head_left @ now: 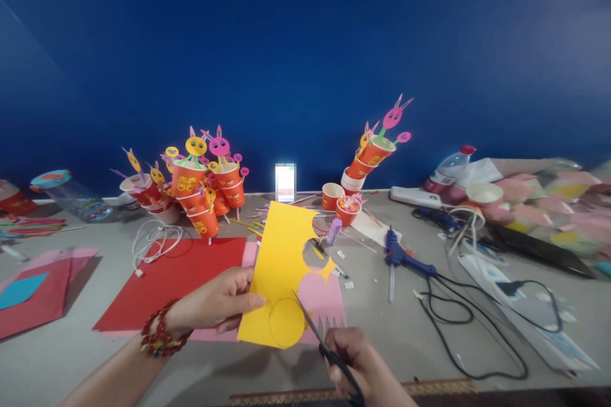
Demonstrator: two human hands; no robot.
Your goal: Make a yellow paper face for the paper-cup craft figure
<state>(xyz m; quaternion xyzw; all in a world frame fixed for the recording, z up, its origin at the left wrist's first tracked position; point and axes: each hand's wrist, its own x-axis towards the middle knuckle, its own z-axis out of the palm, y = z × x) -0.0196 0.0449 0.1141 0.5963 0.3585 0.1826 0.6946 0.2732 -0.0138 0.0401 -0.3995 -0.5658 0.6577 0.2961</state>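
Grey table with blue glue gun, white power strip

Left fingers pinching yellow paper, right fingers — scissors

The yellow sheet is smooth, matt paper, and the scissors have metal blades with dark plastic handles. The red cups look like lightly glossy paper, the glue gun blue plastic, the bracelet shiny beads, the worktop smooth and matt.
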